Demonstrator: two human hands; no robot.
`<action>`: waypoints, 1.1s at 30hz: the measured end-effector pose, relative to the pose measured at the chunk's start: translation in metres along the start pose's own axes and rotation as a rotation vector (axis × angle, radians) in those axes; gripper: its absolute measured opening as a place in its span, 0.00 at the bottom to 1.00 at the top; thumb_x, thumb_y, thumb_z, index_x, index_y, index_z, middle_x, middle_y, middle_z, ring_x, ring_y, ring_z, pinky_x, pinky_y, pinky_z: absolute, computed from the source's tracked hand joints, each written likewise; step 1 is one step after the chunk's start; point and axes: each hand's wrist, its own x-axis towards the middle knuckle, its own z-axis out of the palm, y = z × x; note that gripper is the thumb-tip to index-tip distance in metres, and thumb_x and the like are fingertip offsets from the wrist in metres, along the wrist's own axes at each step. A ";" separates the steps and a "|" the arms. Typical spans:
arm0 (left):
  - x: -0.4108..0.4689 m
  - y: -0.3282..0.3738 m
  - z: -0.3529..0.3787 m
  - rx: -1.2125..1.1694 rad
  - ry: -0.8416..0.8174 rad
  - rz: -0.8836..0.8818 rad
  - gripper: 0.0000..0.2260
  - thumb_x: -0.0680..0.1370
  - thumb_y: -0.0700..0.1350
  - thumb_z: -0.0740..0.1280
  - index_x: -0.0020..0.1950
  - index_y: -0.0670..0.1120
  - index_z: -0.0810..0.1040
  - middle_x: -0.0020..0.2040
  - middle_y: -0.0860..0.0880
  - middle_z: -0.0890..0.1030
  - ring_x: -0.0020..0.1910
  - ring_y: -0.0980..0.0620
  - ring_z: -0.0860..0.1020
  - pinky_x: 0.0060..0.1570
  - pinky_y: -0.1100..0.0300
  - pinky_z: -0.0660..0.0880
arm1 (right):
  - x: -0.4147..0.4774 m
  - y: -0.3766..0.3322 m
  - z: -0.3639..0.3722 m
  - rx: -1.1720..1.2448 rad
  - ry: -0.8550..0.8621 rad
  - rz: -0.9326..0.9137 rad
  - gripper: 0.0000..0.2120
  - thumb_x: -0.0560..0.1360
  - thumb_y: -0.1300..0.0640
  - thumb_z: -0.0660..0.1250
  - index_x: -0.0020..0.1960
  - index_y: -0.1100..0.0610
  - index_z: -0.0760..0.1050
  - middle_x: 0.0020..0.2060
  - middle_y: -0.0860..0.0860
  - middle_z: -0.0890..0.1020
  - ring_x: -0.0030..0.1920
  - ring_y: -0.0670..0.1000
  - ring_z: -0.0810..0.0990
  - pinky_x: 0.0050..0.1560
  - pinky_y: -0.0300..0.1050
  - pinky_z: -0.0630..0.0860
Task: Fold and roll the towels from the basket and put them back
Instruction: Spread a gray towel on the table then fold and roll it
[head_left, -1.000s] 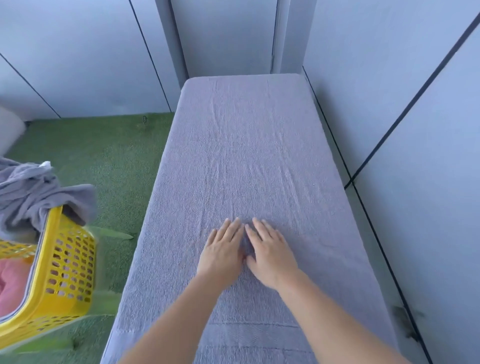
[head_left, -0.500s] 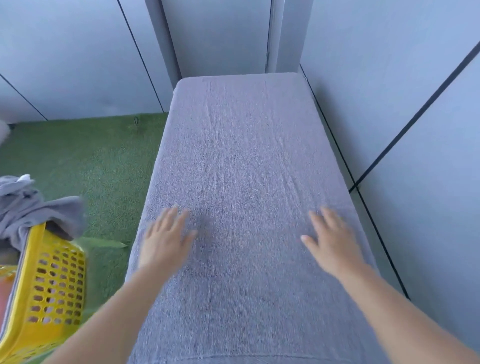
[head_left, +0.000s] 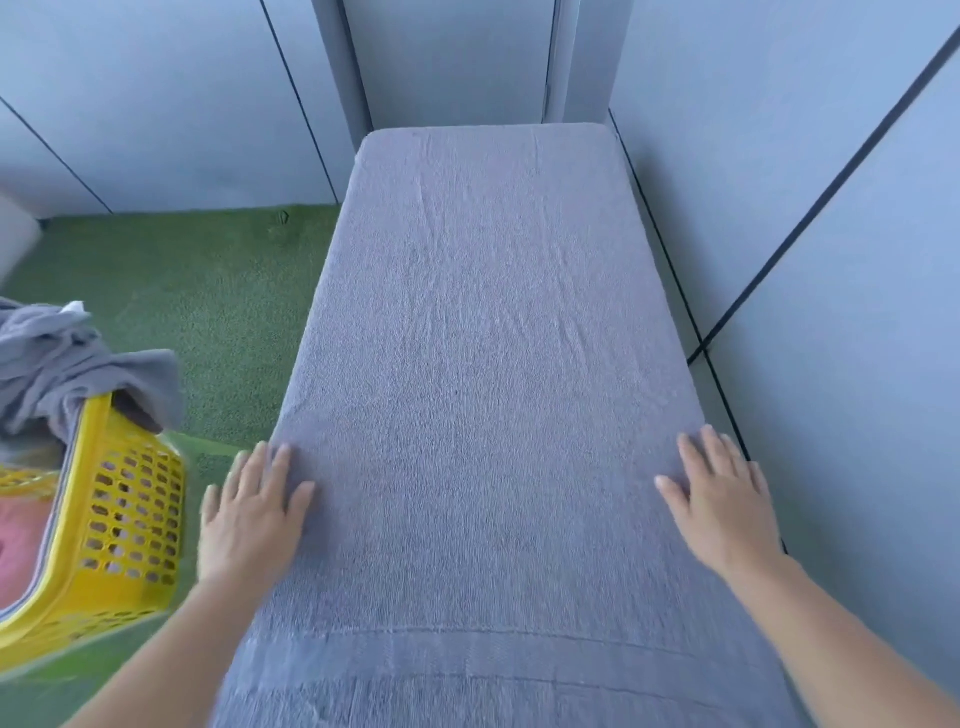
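Grey towel lies spread flat from 6 to 12 o'clock, my left grip pressing its 8 o'clock edge and my right grip its 4 o'clock edge, fingers straight, clasping nothing; yellow basket of crumpled towels stands at 9 o'clock on green turf.

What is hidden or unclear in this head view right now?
Head view:
1. yellow basket: cut off by the left edge; grey towel heap covers part, so towel count unknown.
2. spread grey towel: near end cut by the bottom edge; it hides the surface underneath.
3. left hand: motion-blurred, finger contact unclear.
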 end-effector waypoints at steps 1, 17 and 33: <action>-0.013 0.023 0.005 -0.032 0.020 0.032 0.34 0.78 0.69 0.37 0.81 0.58 0.56 0.82 0.54 0.54 0.81 0.50 0.49 0.77 0.43 0.52 | -0.009 -0.021 0.001 0.024 0.019 -0.058 0.33 0.79 0.35 0.43 0.79 0.51 0.54 0.80 0.53 0.50 0.79 0.55 0.48 0.77 0.60 0.53; -0.141 -0.011 0.031 -0.021 0.029 0.129 0.29 0.81 0.65 0.45 0.80 0.57 0.60 0.81 0.54 0.58 0.80 0.51 0.53 0.76 0.42 0.55 | -0.146 -0.001 0.031 0.013 0.004 -0.053 0.33 0.80 0.35 0.42 0.79 0.50 0.56 0.79 0.53 0.52 0.79 0.55 0.51 0.75 0.60 0.58; -0.244 -0.114 0.051 0.110 -0.077 0.703 0.33 0.73 0.65 0.63 0.77 0.61 0.64 0.79 0.56 0.62 0.77 0.50 0.63 0.73 0.48 0.58 | -0.309 0.003 0.047 0.006 -0.047 -0.412 0.38 0.69 0.45 0.74 0.76 0.45 0.64 0.77 0.48 0.61 0.76 0.52 0.59 0.75 0.50 0.51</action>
